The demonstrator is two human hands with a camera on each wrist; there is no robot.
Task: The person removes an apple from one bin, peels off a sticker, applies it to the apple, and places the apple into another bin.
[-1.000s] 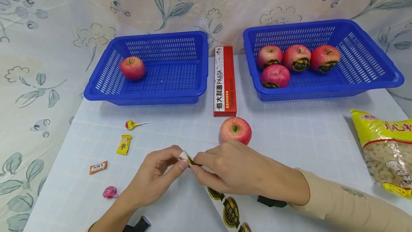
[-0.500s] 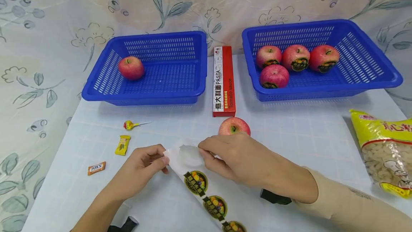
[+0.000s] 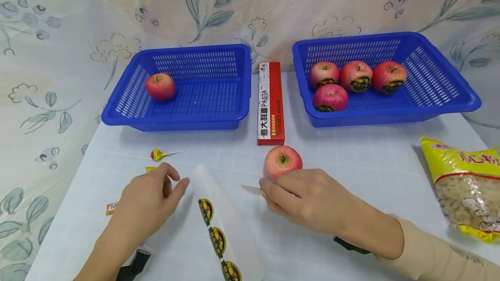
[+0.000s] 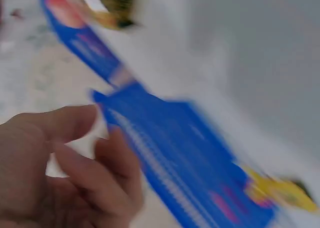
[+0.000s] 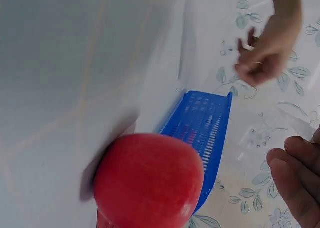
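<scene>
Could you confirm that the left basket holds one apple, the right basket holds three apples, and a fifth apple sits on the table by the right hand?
Not quite: the right basket holds four apples, as the head view shows. The left basket does hold one apple, and another sits on the table by the right hand.

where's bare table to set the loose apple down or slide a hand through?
Widest bare patch: between the loose apple, the right basket and the yellow bag. A smaller strip runs in front of the left basket. Crowded: sweets and sticker sheet around the left hand; the right hand sits by the apple.
</scene>
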